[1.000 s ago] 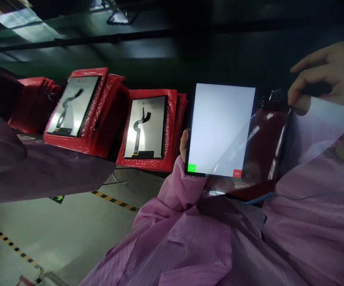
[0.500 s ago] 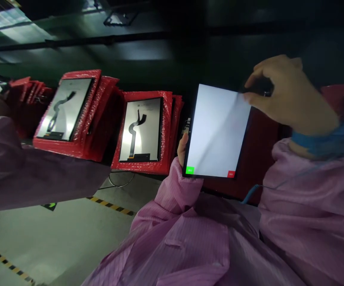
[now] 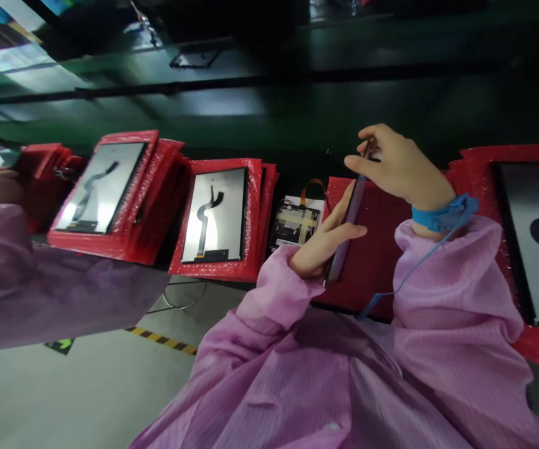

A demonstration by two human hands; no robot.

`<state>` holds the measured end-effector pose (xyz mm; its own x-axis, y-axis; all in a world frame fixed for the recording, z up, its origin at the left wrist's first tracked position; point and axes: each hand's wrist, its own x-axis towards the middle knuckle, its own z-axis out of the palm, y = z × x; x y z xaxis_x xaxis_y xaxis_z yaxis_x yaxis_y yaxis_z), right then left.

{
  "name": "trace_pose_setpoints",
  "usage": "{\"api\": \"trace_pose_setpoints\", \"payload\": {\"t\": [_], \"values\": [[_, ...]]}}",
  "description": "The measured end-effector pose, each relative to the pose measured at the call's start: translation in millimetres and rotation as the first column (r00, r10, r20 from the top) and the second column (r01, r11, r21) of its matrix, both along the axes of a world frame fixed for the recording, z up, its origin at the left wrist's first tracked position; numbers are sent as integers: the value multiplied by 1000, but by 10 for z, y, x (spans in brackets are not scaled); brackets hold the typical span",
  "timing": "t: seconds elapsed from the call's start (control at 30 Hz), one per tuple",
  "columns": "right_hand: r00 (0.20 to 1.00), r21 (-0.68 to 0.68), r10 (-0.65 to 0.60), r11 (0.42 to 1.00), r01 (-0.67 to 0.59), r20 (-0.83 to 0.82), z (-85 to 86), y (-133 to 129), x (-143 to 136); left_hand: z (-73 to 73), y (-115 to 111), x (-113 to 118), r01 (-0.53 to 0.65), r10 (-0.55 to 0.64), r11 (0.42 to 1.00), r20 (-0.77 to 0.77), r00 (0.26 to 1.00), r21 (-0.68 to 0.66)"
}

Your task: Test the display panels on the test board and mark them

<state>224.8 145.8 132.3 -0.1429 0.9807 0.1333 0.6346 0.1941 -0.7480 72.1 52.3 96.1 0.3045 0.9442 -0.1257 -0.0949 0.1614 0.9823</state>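
My left hand (image 3: 324,244) supports a thin display panel (image 3: 348,219) from behind; the panel is turned edge-on to me, so its screen is hidden. My right hand (image 3: 397,167), with a blue wrist strap (image 3: 442,214) and cord, pinches the panel's top edge. Under the panel lies a dark red pad (image 3: 374,262). Just left of my left hand sits a small circuit board (image 3: 296,222) with yellow tape and an orange flex cable.
Red bubble-wrap stacks each carry a display panel lying back-up: two at the left (image 3: 102,187) (image 3: 214,215) and one at the far right (image 3: 538,240). Another person's pink sleeve (image 3: 40,274) crosses the left side. The floor below has yellow-black tape (image 3: 161,338).
The lit white screen that faced me has been turned edge-on. My right hand came in from the far right and took the panel's top edge. The circuit board is now uncovered.
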Motion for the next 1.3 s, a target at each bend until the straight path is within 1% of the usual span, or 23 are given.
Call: {"api": "trace_pose_setpoints", "payload": {"t": [0.07, 0.1, 0.13, 0.17, 0.2, 0.23, 0.27, 0.3, 0.33, 0.4, 0.47, 0.5, 0.57, 0.67, 0.77, 0.9, 0.97, 1.03, 1.1, 1.13, 1.2, 1.23, 1.3], "values": [[1000, -11, 13, 1000, -13, -18, -22, 27, 86, -2, -55, 14, 22, -26, 997, 53, 998, 77], [999, -12, 20, 1000, -21, -32, -27, 34, 122, -37, -101, -26, -4, -4, 993, 64, 998, 120], [999, -9, 26, 1000, -26, -42, -29, 38, 152, -94, -154, -93, -69, 66, 982, 23, 998, 175], [998, -6, 31, 1000, -31, -48, -29, 39, 176, -171, -211, -184, -139, 159, 960, -62, 985, 242], [998, -5, 37, 999, -37, -48, -27, 38, 194, -263, -267, -291, -201, 266, 927, -177, 948, 317], [998, -8, 42, 999, -42, -42, -23, 37, 207, -368, -317, -405, -214, 352, 891, -313, 882, 400], [998, -12, 46, 999, -46, -32, -18, 35, 215, -479, -360, -517, -173, 411, 862, -458, 788, 476], [999, -18, 48, 999, -48, -17, -11, 33, 220, -590, -393, -621, -112, 464, 834, -577, 672, 541], [999, -25, 49, 999, -49, -1, -4, 30, 223, -697, -418, -708, -23, 484, 820, -672, 560, 571], [998, -36, 47, 998, -46, 30, 8, 26, 223, -874, -446, -826, 153, 486, 806, -787, 380, 572], [998, -37, 47, 998, -45, 51, 16, 22, 220, -985, -457, -873, 294, 479, 786, -836, 267, 544], [997, -38, 49, 998, -47, 61, 19, 21, 218, -1016, -460, -877, 345, 481, 773, -846, 229, 533], [995, -44, 50, 998, -46, 83, 20, 18, 211, -1039, -461, -871, 416, 490, 749, -853, 179, 516], [991, -50, 57, 997, -51, 123, 19, 16, 200, -1034, -455, -863, 466, 517, 713, -842, 153, 523], [987, -55, 67, 997, -59, 145, 17, 20, 196, -1028, -438, -872, 477, 538, 690, -827, 164, 544], [987, -50, 81, 996, -74, 141, 0, 34, 202, -1036, -421, -877, 466, 516, 708, -839, 173, 531], [987, -4, 70, 998, -70, 147, -17, 26, 196, -1047, -430, -875, 437, 511, 720, -838, 192, 539], [988, 59, -8, 998, -1, 152, -33, -10, 184, -1061, -451, -874, 394, 536, 706, -808, 244, 588], [982, 42, -120, 992, 115, 146, -38, -83, 175, -1075, -471, -876, 399, 556, 654, -766, 322, 643], [976, 11, -164, 986, 165, 144, -34, -135, 178, -1083, -475, -877, 435, 539, 621, -758, 366, 652], [962, -42, -222, 972, 232, 158, -10, -262, 213, -1100, -467, -875, 547, 447, 564, -785, 428, 619], [952, -51, -248, 964, 261, 178, 10, -333, 247, -1109, -455, -873, 596, 387, 550, -811, 439, 585], [923, -53, -307, 943, 327, 231, 50, -471, 346, -1129, -424, -866, 647, 289, 558, -852, 436, 520]]}}
